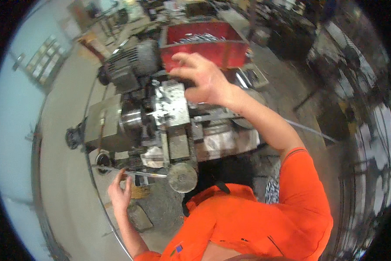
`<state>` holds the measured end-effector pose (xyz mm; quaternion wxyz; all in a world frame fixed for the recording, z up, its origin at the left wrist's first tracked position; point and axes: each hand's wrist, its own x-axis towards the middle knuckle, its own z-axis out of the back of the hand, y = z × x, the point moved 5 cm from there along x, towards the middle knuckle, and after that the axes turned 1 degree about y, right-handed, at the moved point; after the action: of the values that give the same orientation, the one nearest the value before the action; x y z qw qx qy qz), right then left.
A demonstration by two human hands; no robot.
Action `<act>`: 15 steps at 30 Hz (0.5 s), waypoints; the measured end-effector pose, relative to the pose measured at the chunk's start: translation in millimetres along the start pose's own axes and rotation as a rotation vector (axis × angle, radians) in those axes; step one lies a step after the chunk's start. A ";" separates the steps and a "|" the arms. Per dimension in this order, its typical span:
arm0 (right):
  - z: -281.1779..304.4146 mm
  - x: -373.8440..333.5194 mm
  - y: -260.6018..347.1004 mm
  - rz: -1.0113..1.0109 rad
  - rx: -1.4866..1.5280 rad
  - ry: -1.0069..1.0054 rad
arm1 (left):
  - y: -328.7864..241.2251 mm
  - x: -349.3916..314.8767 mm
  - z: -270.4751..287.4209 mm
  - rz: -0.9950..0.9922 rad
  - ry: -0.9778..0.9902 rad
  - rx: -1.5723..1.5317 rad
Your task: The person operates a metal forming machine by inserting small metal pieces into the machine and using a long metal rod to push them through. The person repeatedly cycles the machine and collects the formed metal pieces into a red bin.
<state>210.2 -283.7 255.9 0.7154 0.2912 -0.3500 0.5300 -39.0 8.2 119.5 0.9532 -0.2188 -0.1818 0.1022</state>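
Observation:
My right hand (pixel 206 80) is raised over the right side of a small metal lathe. Its fingers are apart and slightly curled, with nothing visible in them, in front of a red bin (pixel 230 52) of small shiny metal parts. Below the hand lies the lathe's carriage (pixel 174 106), strewn with bright chips. To its left sits the round chuck (pixel 132 118). My left hand (pixel 120 193) is low at the machine's front left, thumb and forefinger apart, the fingertips at a thin metal lever (pixel 145 174). This lever runs to a round grey knob (pixel 182 177).
An electric motor (pixel 134 63) stands behind the grey headstock (pixel 104 119). A dark round cup (pixel 102 161) with a brush sits at the near left. More machinery and clutter fill the right side. A pale blue wall (pixel 19 108) rises at the left.

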 end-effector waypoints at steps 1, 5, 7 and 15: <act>7.0 -19.7 6.3 -0.062 0.046 0.073 | -12.8 11.2 -16.4 0.076 0.117 -0.085; 57.6 -121.8 3.8 -0.334 0.060 0.293 | -7.2 36.6 -86.8 -0.210 0.132 0.190; 94.4 -206.2 -13.3 -0.601 0.056 0.309 | 28.2 39.6 -120.2 0.071 0.306 0.049; 166.5 -577.2 48.8 -1.558 -0.466 0.801 | 35.0 49.8 -134.3 0.107 0.342 -0.109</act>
<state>19.8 -721.7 -111.6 0.9805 0.0871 0.1227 -0.1268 55.0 1.7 6.1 0.9501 -0.2938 -0.0106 0.1042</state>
